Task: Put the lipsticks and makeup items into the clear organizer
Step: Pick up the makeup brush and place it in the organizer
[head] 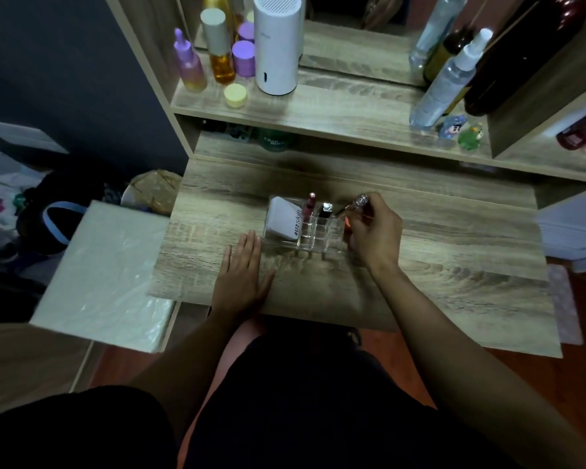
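Observation:
The clear organizer (313,247) stands on the wooden desk, mid-frame. A white compact (285,218) leans in its left section. A pink lipstick (310,206) and a black-and-silver lipstick (326,210) stand upright in its back cells. My right hand (374,231) is at the organizer's right side, shut on a slim tube with a clear jewelled cap (356,204), tilted over the back right cells. My left hand (242,269) lies flat on the desk, fingers apart, just left of the organizer's front corner.
The wooden desk (454,265) extends right of the organizer. A shelf behind holds purple and amber bottles (222,59), a white cylinder (276,45), spray bottles (445,82) and small figurines (460,130). A pale box (105,272) sits left of the desk.

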